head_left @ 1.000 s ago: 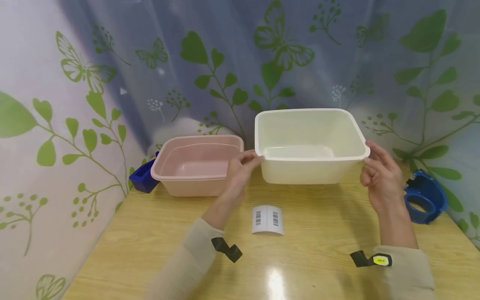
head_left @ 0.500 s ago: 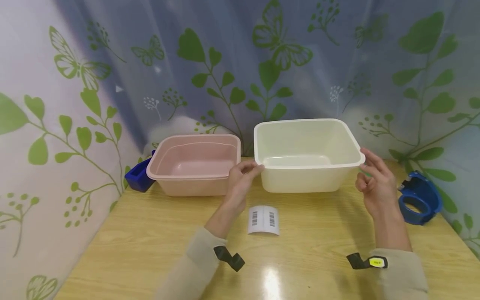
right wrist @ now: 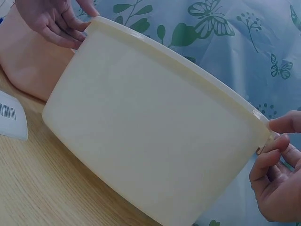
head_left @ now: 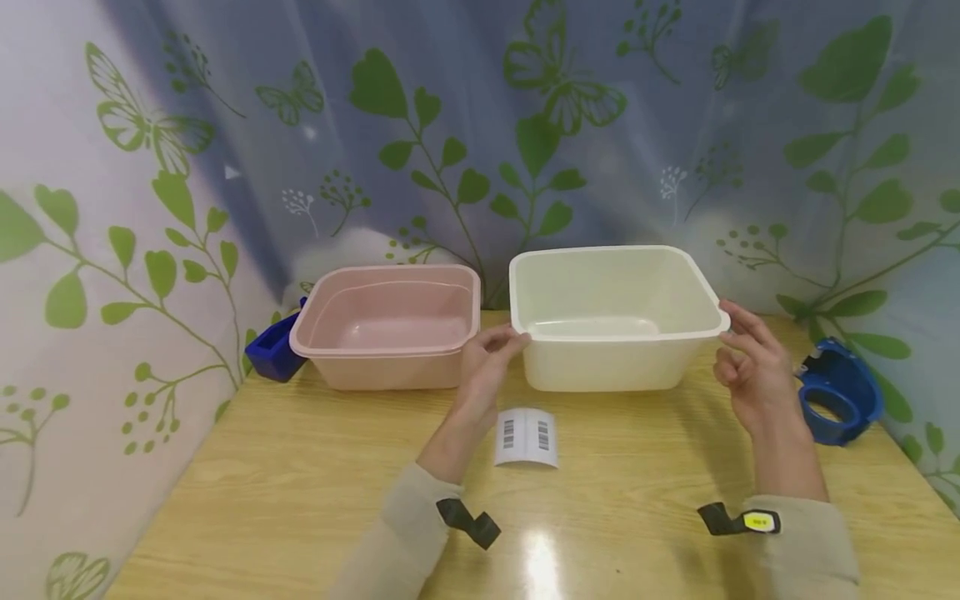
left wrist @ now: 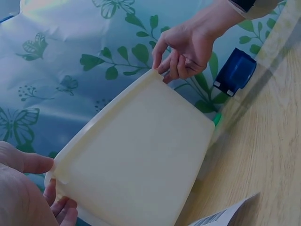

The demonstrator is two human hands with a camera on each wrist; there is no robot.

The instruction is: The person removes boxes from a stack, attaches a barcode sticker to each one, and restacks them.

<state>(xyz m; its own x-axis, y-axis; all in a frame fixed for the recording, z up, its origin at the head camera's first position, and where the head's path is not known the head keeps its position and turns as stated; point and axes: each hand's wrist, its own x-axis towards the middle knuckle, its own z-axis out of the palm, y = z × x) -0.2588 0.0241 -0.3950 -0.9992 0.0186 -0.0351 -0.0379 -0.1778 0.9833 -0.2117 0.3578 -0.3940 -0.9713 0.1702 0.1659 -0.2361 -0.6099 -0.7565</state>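
Note:
A cream plastic basin point(head_left: 600, 367) stands upright at the back of the table, its open top facing up. My left hand point(head_left: 483, 367) pinches its front left rim corner between thumb and fingers. At the front right corner, my right hand point(head_left: 757, 367) pinches the rim, its lower fingers curled beneath. Both wrist views show the basin's plain outer wall point(left wrist: 136, 146) between the two hands. Just left of it sits a pink basin point(head_left: 390, 371), partly behind my left hand. A white paper with two barcodes point(head_left: 527, 437) lies curved on the table in front.
A dark blue box-like piece point(head_left: 276, 350) touches the pink basin's left side. A blue part with a round hole point(head_left: 840, 396) stands at the right, beyond my right wrist. Some green thing point(left wrist: 217, 118) shows past the cream basin's lower edge. A leaf-patterned curtain point(head_left: 420, 167) hangs right behind.
Both hands have lowered the cream basin toward the table, more in the first half second than in the second. The pink basin and the paper stay in place.

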